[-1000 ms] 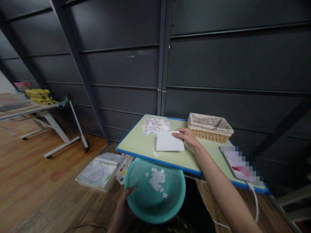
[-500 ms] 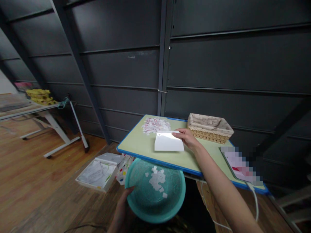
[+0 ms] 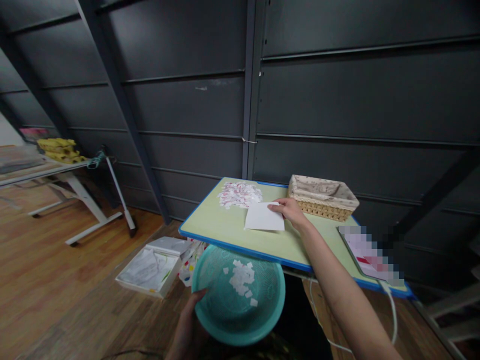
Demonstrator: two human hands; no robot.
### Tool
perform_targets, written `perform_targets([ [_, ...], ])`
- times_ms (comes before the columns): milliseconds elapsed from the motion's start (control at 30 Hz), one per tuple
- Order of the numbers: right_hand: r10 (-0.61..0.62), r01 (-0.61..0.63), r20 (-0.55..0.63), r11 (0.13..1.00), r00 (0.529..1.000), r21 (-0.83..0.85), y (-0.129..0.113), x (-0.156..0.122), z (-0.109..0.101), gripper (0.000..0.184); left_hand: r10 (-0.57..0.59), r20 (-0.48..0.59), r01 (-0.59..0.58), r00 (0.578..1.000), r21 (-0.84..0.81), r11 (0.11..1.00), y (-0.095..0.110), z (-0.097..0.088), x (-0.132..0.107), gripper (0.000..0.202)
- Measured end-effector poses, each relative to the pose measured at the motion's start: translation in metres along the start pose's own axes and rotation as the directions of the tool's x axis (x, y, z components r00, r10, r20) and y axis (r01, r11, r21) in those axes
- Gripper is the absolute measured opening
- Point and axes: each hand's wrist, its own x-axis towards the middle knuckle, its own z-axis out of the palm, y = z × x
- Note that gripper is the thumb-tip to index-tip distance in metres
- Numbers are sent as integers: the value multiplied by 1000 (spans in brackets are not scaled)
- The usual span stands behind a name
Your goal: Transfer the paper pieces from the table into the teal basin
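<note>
A dark grey panelled metal-looking wall [image 3: 180, 105] with thin horizontal ridges (one panel bears a pale scuff [image 3: 201, 88]) rises behind a pale green, blue-rimmed desk [image 3: 277, 245]. Left, a white-legged table [image 3: 84, 195] stands on glossy orange-brown wood-look flooring [image 3: 30, 250]; dim light sheens the upper panels.

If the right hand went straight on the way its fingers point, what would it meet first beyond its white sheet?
Probably the heap of small paper scraps on the table, just beyond the white sheet. Height is unclear, so the right hand might pass above it.
</note>
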Motion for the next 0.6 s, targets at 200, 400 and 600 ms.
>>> perform_targets([
  [200,28,-30,90,999,996,22,-7,-7,5,33,0,-54,2,999,29,1000,0,-2,4,73],
  [400,64,-111,328,986,942,127,-12,-20,28,36,34,-32,-33,999,22,999,0,3,-2,72],
  [600,11,-16,23,976,1000,217,0,-7,27,46,36,1,-36,999,27,999,0,1,-2,69],
])
